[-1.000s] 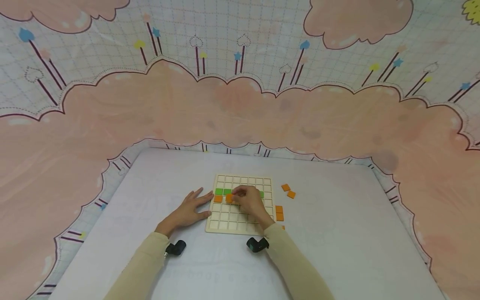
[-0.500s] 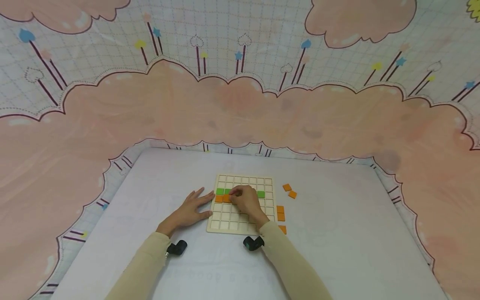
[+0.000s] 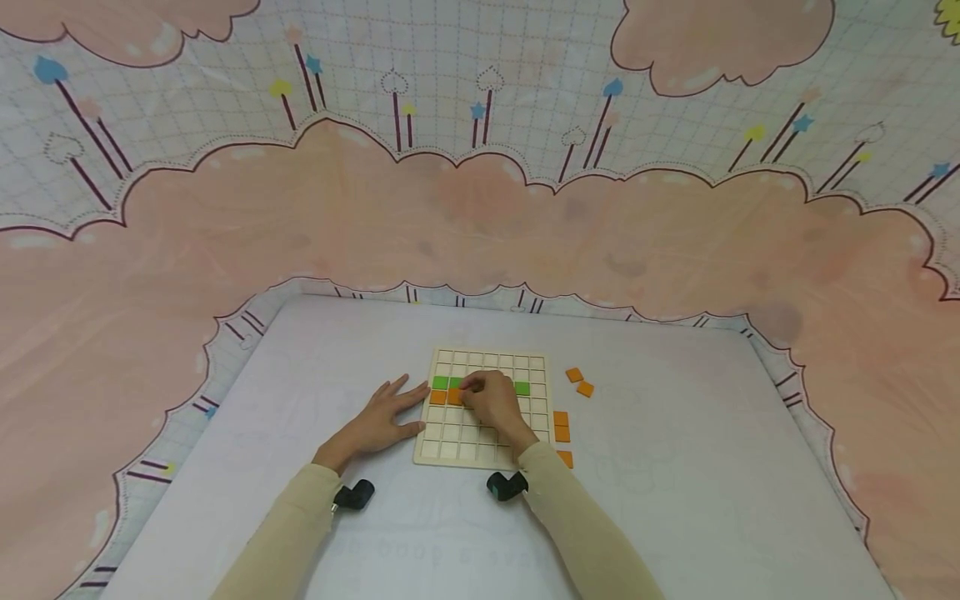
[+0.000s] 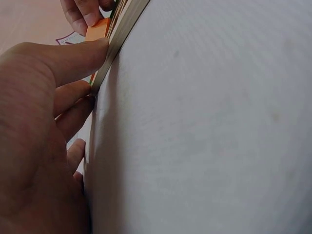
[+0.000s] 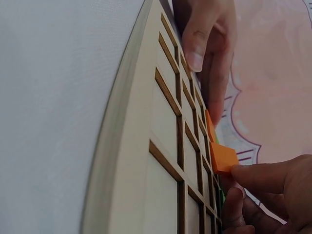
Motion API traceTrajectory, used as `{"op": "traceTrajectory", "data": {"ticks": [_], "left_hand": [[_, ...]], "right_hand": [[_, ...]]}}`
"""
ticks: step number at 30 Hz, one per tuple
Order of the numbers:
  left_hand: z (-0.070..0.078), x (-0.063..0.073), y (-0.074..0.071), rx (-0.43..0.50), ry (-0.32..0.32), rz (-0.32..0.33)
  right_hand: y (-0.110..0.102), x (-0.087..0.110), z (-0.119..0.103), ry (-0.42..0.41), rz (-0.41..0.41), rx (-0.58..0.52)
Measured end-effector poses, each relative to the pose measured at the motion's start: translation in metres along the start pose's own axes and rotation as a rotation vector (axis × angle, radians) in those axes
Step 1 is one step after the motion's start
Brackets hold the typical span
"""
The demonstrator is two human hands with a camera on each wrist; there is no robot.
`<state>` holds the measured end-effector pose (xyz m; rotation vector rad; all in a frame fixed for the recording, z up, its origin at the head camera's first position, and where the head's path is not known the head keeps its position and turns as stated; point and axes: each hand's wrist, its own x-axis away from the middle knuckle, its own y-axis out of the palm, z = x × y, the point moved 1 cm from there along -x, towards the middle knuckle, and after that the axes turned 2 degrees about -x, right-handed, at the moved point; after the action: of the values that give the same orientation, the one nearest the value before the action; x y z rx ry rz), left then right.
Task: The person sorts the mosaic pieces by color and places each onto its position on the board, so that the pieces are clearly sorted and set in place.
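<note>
A pale wooden grid board (image 3: 467,452) lies on the white table. Between its thumb and fingers my right hand (image 3: 501,408) pinches a square orange tile (image 5: 224,158), which is tilted over the board's second cell from the left in the right wrist view. Beside it, another orange tile (image 3: 438,397) sits in the leftmost cell of that row. Green tiles (image 3: 440,382) occupy the row just behind, partly hidden by my right hand, with one green tile (image 3: 522,388) showing to the right. My left hand (image 3: 377,418), fingers spread, touches the board's left edge with thumb and fingertips.
Two loose orange tiles (image 3: 585,389) lie right of the board's far corner. Closer in along the right edge are a touching pair of orange tiles (image 3: 562,427) and another orange tile (image 3: 565,459). A patterned cloth backdrop (image 3: 480,225) rises behind the table.
My right hand has moved slightly left with the orange tile, bringing it up next to the leftmost orange one. My left hand stays at the board's edge.
</note>
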<state>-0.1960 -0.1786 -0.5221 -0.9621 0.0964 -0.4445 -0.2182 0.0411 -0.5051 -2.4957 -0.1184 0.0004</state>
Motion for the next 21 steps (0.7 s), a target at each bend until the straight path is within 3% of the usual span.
{"op": "traceTrajectory", "data": {"ticks": [7,21], "left_hand": [[-0.0006,0.0007,0.0001,0.002,0.04,0.009],[0.0005,0.0008,-0.0011,0.01,0.037,0.009]], "right_hand": [[0.001,-0.001,0.0023,-0.025,-0.004,0.028],[0.0012,-0.0022,0.0015,-0.04,-0.01,0.049]]}}
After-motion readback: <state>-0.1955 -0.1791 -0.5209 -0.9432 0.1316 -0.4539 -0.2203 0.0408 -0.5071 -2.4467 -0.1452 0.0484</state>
